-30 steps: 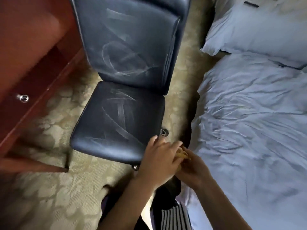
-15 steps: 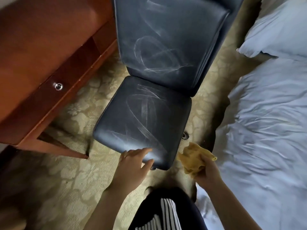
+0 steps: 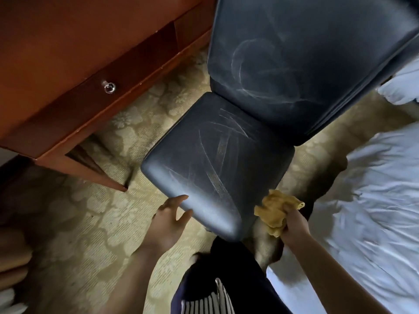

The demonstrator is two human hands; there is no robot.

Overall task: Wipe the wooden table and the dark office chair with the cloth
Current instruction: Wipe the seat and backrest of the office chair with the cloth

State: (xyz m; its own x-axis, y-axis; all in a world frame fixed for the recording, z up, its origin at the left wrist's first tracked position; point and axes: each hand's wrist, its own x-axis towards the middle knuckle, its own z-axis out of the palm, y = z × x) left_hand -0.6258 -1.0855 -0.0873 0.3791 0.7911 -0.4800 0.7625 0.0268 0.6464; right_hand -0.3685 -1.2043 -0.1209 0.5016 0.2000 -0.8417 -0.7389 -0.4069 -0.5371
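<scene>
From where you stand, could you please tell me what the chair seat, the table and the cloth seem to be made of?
The chair seat: probably leather or a smooth imitation; dark, with a soft sheen and pale streaks.
The table: reddish-brown wood or veneer, smoothly varnished by its even sheen.
The cloth: soft yellow fabric, perhaps microfibre, crumpled in the right hand.

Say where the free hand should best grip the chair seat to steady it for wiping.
Probably the front edge of the seat, at its left corner, coming from the front: that rounded padded rim overhangs, so the left hand beside it can hook fingers under.
</scene>
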